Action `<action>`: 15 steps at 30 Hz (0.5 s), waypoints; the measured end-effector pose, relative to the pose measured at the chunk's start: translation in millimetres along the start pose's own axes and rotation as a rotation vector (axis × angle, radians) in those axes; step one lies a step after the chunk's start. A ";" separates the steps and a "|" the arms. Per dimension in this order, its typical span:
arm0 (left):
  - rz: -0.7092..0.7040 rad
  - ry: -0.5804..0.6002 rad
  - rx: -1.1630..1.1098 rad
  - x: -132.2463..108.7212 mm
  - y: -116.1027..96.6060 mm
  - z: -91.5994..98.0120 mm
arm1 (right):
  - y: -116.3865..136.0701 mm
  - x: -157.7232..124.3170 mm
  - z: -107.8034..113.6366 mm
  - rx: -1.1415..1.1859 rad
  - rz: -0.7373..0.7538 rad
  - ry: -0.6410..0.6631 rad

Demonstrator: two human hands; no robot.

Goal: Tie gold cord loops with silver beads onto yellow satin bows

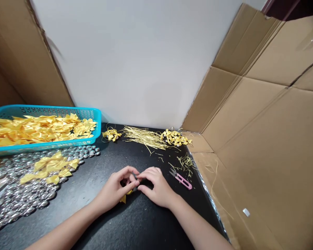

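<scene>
On black table (151, 222), left hand (116, 189) and right hand (156, 185) meet, fingers pinched on yellow bow (123, 198). Pink snips (182, 180) just right; gold wires (143, 137) behind; basket (44, 146), silver beads (21, 198) left.

One head camera – looking forward and down, close over the black table (151, 222).

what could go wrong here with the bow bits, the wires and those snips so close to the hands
1. The pink thread snips lie just beside the right hand; a sideways move could knock them or nick a finger.
2. The loose gold wire ties sit unbundled and could scatter.
3. The small yellow ribbon bow, pinched with the left hand, is mostly hidden, so a slip is possible.
</scene>
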State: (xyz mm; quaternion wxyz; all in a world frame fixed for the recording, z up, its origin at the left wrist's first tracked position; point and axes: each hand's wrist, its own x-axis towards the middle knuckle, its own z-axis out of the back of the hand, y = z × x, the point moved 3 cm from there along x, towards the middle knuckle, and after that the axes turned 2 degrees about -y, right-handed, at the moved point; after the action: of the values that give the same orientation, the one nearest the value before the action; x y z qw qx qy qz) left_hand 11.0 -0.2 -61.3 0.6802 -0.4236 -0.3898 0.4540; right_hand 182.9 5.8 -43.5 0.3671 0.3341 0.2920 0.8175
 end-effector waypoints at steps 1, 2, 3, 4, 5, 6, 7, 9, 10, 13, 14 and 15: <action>-0.001 0.005 -0.001 0.1 0.3 0.4 | 0.0 -0.1 -1.3 -0.016 -0.017 0.009; -0.001 0.012 0.002 0.3 0.5 1.1 | -1.6 0.1 -0.1 -0.039 -0.036 0.001; 0.002 0.022 0.009 0.5 0.6 2.2 | -4.2 0.5 2.8 -0.067 -0.050 -0.016; 0.006 0.038 0.019 0.8 0.6 3.6 | -7.2 1.0 7.0 -0.100 -0.055 -0.034; 0.014 0.056 0.031 1.1 0.3 5.2 | -10.2 1.5 11.7 -0.139 -0.054 -0.048; 0.023 0.074 0.045 1.4 -0.3 7.0 | -12.7 1.9 16.1 -0.177 -0.048 -0.057; 0.032 0.090 0.055 1.6 -1.1 8.8 | -14.3 2.1 19.6 -0.209 -0.043 -0.063; 0.043 0.106 0.063 1.7 -3.6 11.9 | -14.1 1.6 22.8 -0.240 -0.033 -0.073; 0.043 0.108 0.063 1.6 -5.0 12.9 | -12.2 0.9 22.0 -0.233 -0.027 -0.076; 0.028 0.121 0.067 0.3 -8.6 12.6 | -2.3 -2.3 11.5 -0.170 0.013 -0.034; 0.023 0.132 0.069 -0.3 -9.3 11.7 | 0.9 -3.5 6.8 -0.152 0.025 -0.002; 0.019 0.144 0.071 -1.0 -9.7 10.7 | 3.3 -4.5 2.4 -0.144 0.031 0.031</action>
State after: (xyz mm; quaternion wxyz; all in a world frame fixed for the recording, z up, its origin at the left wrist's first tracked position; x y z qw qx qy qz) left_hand 3.7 -1.0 -48.9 0.7165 -0.4346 -0.3195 0.4424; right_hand 185.7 0.9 -41.1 0.3731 0.2983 0.2329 0.8471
